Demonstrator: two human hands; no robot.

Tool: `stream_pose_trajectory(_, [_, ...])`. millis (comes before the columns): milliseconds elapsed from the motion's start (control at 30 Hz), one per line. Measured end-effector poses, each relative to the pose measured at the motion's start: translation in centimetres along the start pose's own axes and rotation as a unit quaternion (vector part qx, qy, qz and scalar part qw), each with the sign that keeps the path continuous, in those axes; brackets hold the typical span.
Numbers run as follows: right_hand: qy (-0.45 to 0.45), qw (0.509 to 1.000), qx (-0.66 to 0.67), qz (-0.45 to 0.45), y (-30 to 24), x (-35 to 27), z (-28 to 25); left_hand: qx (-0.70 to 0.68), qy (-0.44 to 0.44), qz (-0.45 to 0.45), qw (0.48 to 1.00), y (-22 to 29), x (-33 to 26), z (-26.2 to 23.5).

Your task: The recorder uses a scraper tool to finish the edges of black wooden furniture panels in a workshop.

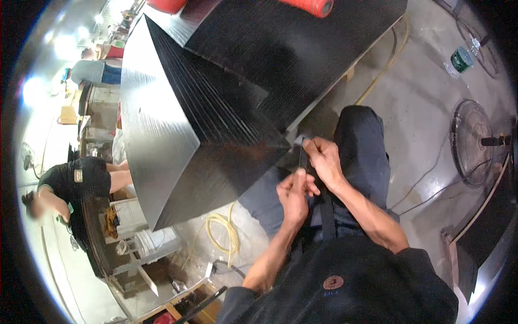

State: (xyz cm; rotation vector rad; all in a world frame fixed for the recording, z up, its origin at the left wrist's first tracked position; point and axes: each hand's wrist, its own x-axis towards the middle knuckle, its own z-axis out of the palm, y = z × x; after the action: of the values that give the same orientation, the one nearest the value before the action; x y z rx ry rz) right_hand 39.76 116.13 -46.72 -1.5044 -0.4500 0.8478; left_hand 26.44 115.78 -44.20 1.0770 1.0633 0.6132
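A thin, dark strip stands upright between my two hands, just off the near corner of a big black angular wooden piece. My left hand is closed and pinches the strip's lower end. Closed as well, my right hand grips it near the top, where a small pale tip shows. What kind of thing the strip is, I cannot make out. The black wooden piece has ribbed, grained faces, and its left face shines in the light. Both hands are above my lap, close to my knees.
Red cylinders rest on the black surface. A plastic bottle and a round stand base with cables are on the floor at right. A yellow hose coils at left, near a workbench and a person in black.
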Motion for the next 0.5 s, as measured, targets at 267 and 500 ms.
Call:
stream_pose_trajectory(267, [-0.147,0.982,0.096,-0.07,-6.2,1.7,-0.8,-0.111,0.008,0.082,0.99,5.1,-1.8,4.3])
stream_pose_trajectory(500, [-0.092,0.995,0.027,0.04,4.5,0.1,-0.2,-0.086,0.05,-0.105,0.99,-1.2,-0.6,1.9])
